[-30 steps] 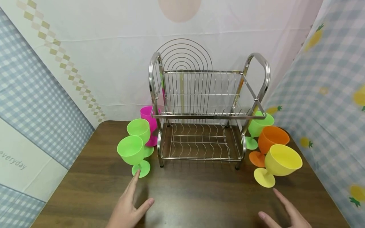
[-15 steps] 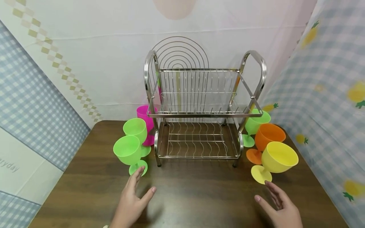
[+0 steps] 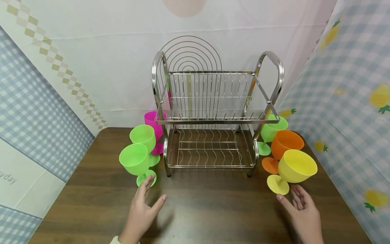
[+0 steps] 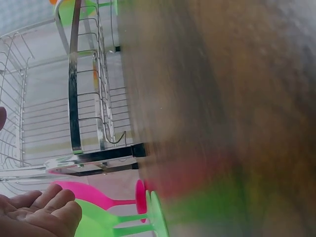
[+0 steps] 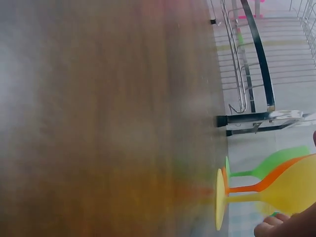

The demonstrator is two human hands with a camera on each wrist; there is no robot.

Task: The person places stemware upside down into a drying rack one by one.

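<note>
In the head view my left hand (image 3: 141,213) is above the table, its thumb apart from the fingers. Its fingertips overlap the foot of the nearest green goblet (image 3: 134,159); I cannot tell whether they touch. Behind stand a second green goblet (image 3: 142,137) and a magenta goblet (image 3: 153,123). My right hand (image 3: 304,213), fingers loosely bent, is just in front of the yellow goblet (image 3: 297,167), with no clear contact. An orange goblet (image 3: 285,144) and another green goblet (image 3: 274,128) stand behind the yellow one. Both hands hold nothing.
A two-tier metal dish rack (image 3: 210,121) stands between the two rows of goblets, near the table's back edge. The brown wooden table (image 3: 207,210) extends in front of it. Cloth hangs behind (image 3: 122,61) and at both sides, with checks on the right cloth (image 3: 350,135).
My right hand has moved forward, up to the yellow goblet, and its fingers have bent more. The left hand has edged forward. The head view has shifted slightly; the goblets stay put.
</note>
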